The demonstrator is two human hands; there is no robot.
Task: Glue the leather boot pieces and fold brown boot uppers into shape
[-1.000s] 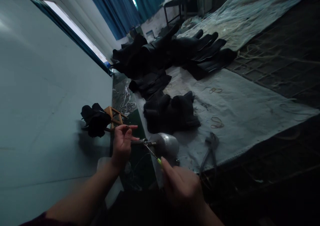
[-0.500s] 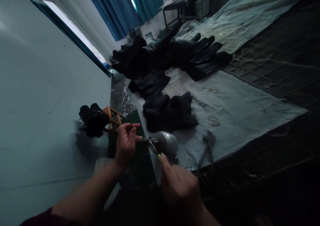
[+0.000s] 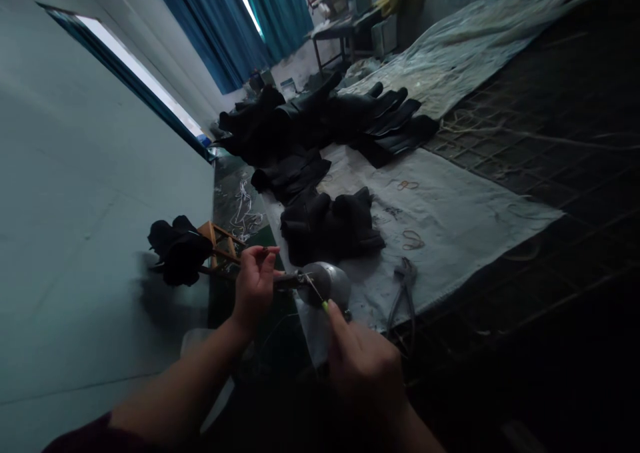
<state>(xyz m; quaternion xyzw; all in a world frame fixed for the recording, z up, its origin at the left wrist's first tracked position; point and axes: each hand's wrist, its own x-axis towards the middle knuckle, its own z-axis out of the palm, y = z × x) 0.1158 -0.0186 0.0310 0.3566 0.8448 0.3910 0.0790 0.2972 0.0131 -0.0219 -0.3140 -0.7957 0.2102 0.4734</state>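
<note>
The green-handled tool met the metal rod beside a rounded metal part. The right hand pinched it; the left hand was half-curled, its hold unclear. Seemingly mid-poke, this called for steadiness.

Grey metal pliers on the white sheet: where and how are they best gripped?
Take the grey metal pliers by both slim handles, probably from the near side, since the handles splay toward the camera and the head end points away. The right hand is nearest, but holds a thin green-handled tool.
</note>
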